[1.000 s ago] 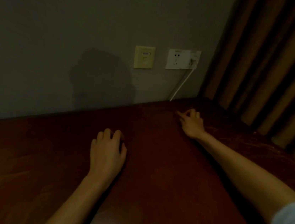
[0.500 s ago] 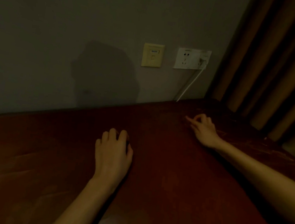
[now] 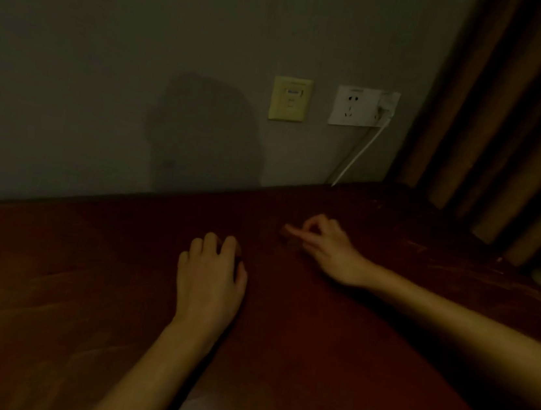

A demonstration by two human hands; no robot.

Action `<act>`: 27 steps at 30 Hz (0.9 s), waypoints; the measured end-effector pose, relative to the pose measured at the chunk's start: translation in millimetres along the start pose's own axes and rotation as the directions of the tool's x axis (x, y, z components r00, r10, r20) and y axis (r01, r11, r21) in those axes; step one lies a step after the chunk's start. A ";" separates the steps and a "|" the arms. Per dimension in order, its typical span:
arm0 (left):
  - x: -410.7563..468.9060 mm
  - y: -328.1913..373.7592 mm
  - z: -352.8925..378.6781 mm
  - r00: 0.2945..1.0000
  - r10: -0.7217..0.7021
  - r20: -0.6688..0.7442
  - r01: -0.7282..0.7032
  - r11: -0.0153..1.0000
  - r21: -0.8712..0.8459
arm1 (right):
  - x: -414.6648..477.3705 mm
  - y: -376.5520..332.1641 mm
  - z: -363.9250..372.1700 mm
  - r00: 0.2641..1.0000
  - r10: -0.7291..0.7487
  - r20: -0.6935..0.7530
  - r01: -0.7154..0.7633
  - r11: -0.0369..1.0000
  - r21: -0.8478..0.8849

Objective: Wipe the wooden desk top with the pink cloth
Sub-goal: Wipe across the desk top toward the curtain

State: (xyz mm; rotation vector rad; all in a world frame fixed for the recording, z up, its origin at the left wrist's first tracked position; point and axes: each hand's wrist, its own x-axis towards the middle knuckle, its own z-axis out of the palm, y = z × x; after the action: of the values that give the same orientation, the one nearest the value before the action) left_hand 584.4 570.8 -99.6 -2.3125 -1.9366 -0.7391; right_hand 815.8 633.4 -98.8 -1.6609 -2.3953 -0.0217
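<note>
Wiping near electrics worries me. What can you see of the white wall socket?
The white wall socket is a wide, plastic-looking plate on the grey wall above the desk, beside a yellowish plate. Its left holes are free; a white plug fills the right end, its cable slanting down to the desk's back edge.

Our left hand (image 3: 210, 279) lies palm down, forearm stretched straight ahead, fingers bent at the knuckles; we cannot tell whether they hold anything. Our right hand (image 3: 331, 250) reaches in from the right on a bare forearm, index finger pointing left, the other fingers curled toward the thumb.
</note>
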 end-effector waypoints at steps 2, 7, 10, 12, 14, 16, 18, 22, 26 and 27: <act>-1.7 1.9 1.8 1.000 0.003 0.000 -0.003 1.000 -0.011 | 6.7 39.7 -5.2 0.984 0.177 -0.014 -0.178 0.983 -0.035; 0.0 1.9 4.3 1.000 0.019 -0.006 -0.019 1.000 -0.019 | 76.9 60.7 1.7 0.887 0.460 -0.041 -0.461 0.885 -0.068; 3.7 0.8 4.5 1.000 0.024 0.005 -0.024 1.000 -0.016 | 115.0 32.2 9.4 0.890 0.454 -0.040 -0.456 0.889 -0.048; 4.7 -1.3 3.4 1.000 0.021 0.007 -0.021 1.000 -0.007 | 125.0 0.0 15.0 0.937 0.348 -0.013 -0.349 0.937 -0.017; 3.9 -4.0 2.6 1.000 0.018 -0.006 -0.018 1.000 -0.012 | 116.6 -31.5 20.5 0.983 0.183 0.025 -0.183 0.983 -0.009; 2.3 -5.5 2.5 0.999 0.018 -0.029 -0.019 1.000 -0.018 | 89.3 -45.3 21.4 0.999 0.019 0.040 -0.018 1.000 -0.013; 2.0 -4.7 3.9 0.999 0.024 -0.044 -0.024 1.000 -0.017 | 58.8 -26.2 16.0 0.997 -0.077 0.025 0.077 0.997 -0.006; 0.4 -1.7 8.4 0.997 0.042 -0.064 -0.043 0.999 -0.006 | 26.4 65.8 -6.7 0.990 0.138 0.021 -0.137 0.990 -0.042; 1.8 -2.0 11.5 0.996 0.059 -0.072 -0.059 0.998 -0.003 | 51.1 117.0 -13.3 0.885 0.466 0.002 -0.465 0.883 -0.061; 3.2 -2.4 12.2 0.995 0.064 -0.079 -0.064 0.998 -0.003 | 64.3 116.6 -11.7 0.860 0.510 -0.005 -0.509 0.858 -0.067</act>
State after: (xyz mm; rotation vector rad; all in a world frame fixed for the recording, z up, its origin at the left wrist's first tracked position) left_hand 586.6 578.2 -109.8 -2.2997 -1.8213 -0.8176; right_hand 904.4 733.0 -88.5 -2.2797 -1.8993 -0.0008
